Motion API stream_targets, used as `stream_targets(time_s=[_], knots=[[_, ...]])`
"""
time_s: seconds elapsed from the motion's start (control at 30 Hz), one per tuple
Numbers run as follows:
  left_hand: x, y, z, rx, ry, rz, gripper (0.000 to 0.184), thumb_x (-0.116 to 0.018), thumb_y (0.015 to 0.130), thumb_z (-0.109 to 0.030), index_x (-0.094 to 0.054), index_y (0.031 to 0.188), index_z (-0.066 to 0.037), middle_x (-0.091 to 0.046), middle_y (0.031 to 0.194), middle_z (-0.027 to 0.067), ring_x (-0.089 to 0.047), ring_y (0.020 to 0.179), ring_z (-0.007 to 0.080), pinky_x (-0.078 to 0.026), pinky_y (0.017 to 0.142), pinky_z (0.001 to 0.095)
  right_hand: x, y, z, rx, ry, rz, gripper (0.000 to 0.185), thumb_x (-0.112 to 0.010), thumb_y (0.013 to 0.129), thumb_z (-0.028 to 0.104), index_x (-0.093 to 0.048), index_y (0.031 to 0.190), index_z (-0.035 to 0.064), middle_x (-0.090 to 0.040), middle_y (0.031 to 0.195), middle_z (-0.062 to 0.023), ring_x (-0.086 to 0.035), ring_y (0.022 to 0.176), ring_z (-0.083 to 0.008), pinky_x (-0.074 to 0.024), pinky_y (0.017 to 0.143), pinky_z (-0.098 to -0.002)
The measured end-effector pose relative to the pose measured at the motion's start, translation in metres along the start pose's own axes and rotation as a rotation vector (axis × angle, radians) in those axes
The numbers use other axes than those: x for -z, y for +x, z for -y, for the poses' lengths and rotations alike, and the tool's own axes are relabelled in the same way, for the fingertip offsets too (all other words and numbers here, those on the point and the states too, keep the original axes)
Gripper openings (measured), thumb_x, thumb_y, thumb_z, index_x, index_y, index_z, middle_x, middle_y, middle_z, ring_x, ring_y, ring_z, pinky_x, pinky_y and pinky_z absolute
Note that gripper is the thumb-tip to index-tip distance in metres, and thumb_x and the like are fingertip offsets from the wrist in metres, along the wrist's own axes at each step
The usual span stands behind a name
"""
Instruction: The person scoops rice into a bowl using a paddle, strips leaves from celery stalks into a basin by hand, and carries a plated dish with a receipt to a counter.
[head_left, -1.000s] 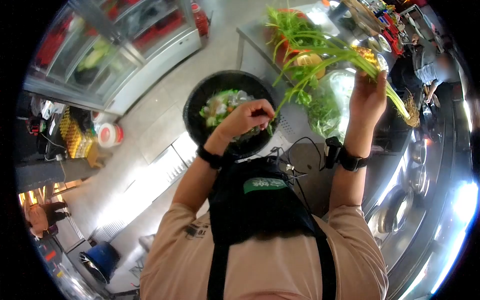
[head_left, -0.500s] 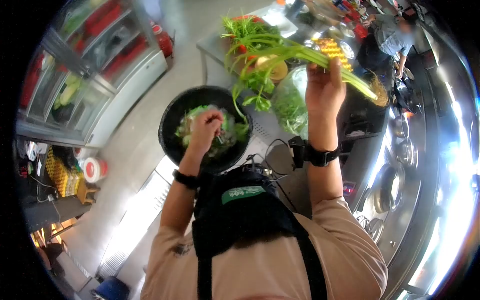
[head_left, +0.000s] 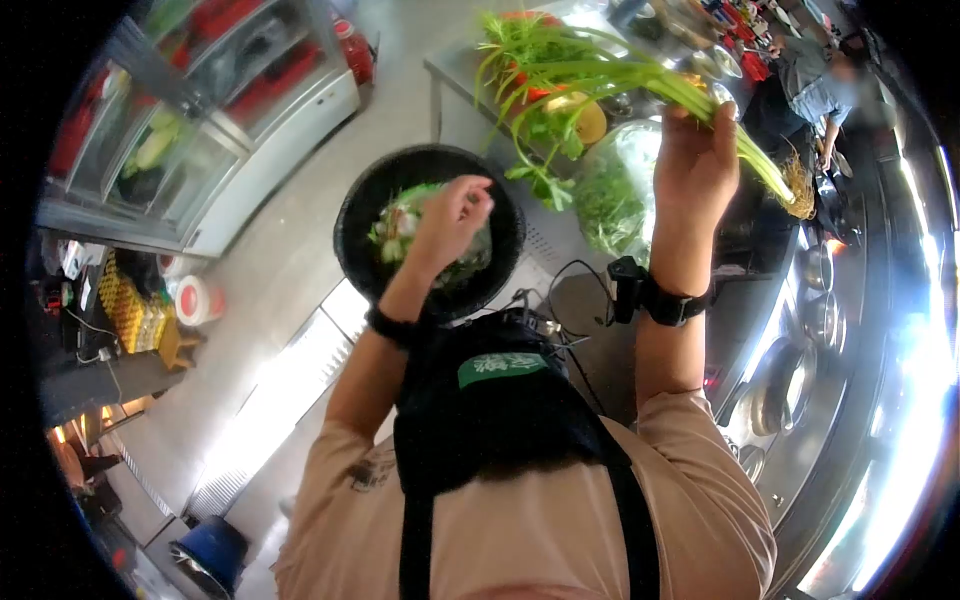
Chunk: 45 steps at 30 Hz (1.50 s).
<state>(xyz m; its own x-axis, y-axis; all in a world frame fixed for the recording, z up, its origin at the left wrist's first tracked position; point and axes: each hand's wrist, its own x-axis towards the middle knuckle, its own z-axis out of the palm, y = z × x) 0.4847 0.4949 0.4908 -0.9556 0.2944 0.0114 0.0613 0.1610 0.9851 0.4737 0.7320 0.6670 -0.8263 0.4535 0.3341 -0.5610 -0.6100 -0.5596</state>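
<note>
My right hand (head_left: pixel 698 170) is closed around a bunch of Chinese celery (head_left: pixel 660 80), raised over the right side. Its leafy tops hang to the left and its stringy roots (head_left: pixel 798 190) stick out to the right. My left hand (head_left: pixel 452 225) is over a round black bin (head_left: pixel 350 255), fingers loosely curled and a little apart, with nothing visible in them. Inside the bin lie vegetable scraps (head_left: pixel 397 232), green and whitish. A clear plastic bag of greens (head_left: pixel 610 205) sits just left of my right forearm.
A metal counter (head_left: pixel 450 75) behind the bin bears a yellowish bowl (head_left: pixel 590 122). At left stand a glass-door fridge (head_left: pixel 215 160), a white bucket (head_left: pixel 200 300) and egg trays (head_left: pixel 135 310). Another person (head_left: pixel 810 90) works at far right beside metal pans (head_left: pixel 780 385).
My left hand has loosened from a tighter curl and lifted slightly within the bin's opening. The right hand still holds the celery; the whole view has shifted a little.
</note>
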Motion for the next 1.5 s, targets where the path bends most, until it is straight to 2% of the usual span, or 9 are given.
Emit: stream_targets(time_s=[0.47,0.7,1.0,1.13,1.2,1.27,1.33,1.37,1.5], knots=[[-0.06,0.031,-0.024,-0.076,-0.149,-0.196,0.026,-0.068,0.084,-0.02,-0.058,0.097,0.0,-0.052,0.065,0.0037,-0.049,0.058,0.0115,-0.042,0.055,0.0261,-0.009,-0.012,0.001,-0.044,0.018,-0.025,0.016,-0.054,0.093,0.016,-0.055,0.101,0.0023,-0.061,0.092,-0.0089,-0.059,0.084,-0.0203,-0.0501,0.072,-0.0333],[-0.048,0.025,-0.001,-0.282,0.109,0.022,0.017,-0.057,0.092,-0.017,-0.061,0.091,0.0,-0.05,0.086,0.0042,-0.046,0.063,0.0107,-0.038,0.056,0.0273,0.011,0.004,0.016,-0.015,0.037,-0.013,0.019,-0.053,0.094,0.017,-0.054,0.102,0.0,-0.06,0.096,-0.0115,-0.059,0.086,-0.0221,-0.05,0.075,-0.0333],[-0.012,0.005,0.002,-0.153,0.044,0.075,0.017,-0.046,0.094,-0.012,-0.061,0.093,-0.002,-0.062,0.085,0.0041,-0.054,0.07,0.007,-0.043,0.062,0.0226,0.036,0.011,0.026,0.089,-0.181,-0.04,0.023,-0.051,0.094,0.017,-0.054,0.106,-0.003,-0.06,0.105,-0.0161,-0.058,0.095,-0.0243,-0.0497,0.077,-0.0327],[0.001,0.003,0.005,0.075,-0.136,-0.051,0.02,-0.043,0.095,-0.013,-0.061,0.089,-0.004,-0.062,0.084,0.004,-0.051,0.063,0.011,-0.046,0.06,0.0288,0.037,0.011,0.024,-0.016,0.04,-0.012,0.023,-0.051,0.094,0.017,-0.054,0.106,-0.0027,-0.061,0.103,-0.0147,-0.059,0.093,-0.0237,-0.0499,0.077,-0.0331],[0.008,0.005,0.026,0.253,-0.795,-0.112,0.022,-0.044,0.096,-0.017,-0.061,0.09,-0.005,-0.062,0.083,0.0071,-0.049,0.06,0.013,-0.047,0.061,0.0285,0.025,0.008,0.024,0.008,0.015,-0.006,0.022,-0.052,0.094,0.017,-0.055,0.105,-0.0018,-0.062,0.1,-0.0129,-0.06,0.09,-0.0227,-0.0503,0.076,-0.0334],[0.011,0.006,0.041,0.281,-0.743,-0.094,0.024,-0.044,0.096,-0.02,-0.061,0.097,-0.004,-0.064,0.087,0.0137,-0.056,0.065,0.0198,-0.048,0.064,0.0326,0.022,0.008,0.021,0.006,0.027,-0.004,0.021,-0.052,0.094,0.017,-0.055,0.105,-0.0013,-0.062,0.098,-0.0122,-0.06,0.089,-0.0222,-0.0507,0.075,-0.0333],[0.01,0.003,0.049,0.078,0.584,-0.049,0.026,-0.046,0.095,-0.021,-0.061,0.105,-0.002,-0.065,0.093,0.0176,-0.063,0.077,0.026,-0.049,0.069,0.0371,0.019,0.006,0.018,0.001,0.039,-0.002,0.02,-0.053,0.094,0.016,-0.055,0.104,-0.0009,-0.062,0.097,-0.0114,-0.06,0.088,-0.0218,-0.051,0.074,-0.0333],[0.003,-0.005,0.027,0.084,0.804,-0.149,0.028,-0.049,0.093,-0.022,-0.061,0.108,-0.001,-0.065,0.095,0.0175,-0.064,0.087,0.0297,-0.05,0.072,0.0407,0.015,0.004,0.014,-0.01,0.034,0.002,0.019,-0.053,0.093,0.016,-0.056,0.104,-0.0003,-0.062,0.096,-0.0106,-0.06,0.087,-0.0211,-0.0513,0.074,-0.0331],[-0.02,-0.01,-0.025,-0.1,0.57,0.074,0.026,-0.054,0.09,-0.019,-0.059,0.109,-0.003,-0.063,0.098,0.0174,-0.064,0.079,0.0307,-0.051,0.07,0.04,-0.006,-0.007,-0.004,-0.061,0.051,-0.008,0.017,-0.054,0.093,0.015,-0.055,0.104,0.0025,-0.062,0.093,-0.008,-0.061,0.084,-0.0194,-0.0521,0.071,-0.0324]])
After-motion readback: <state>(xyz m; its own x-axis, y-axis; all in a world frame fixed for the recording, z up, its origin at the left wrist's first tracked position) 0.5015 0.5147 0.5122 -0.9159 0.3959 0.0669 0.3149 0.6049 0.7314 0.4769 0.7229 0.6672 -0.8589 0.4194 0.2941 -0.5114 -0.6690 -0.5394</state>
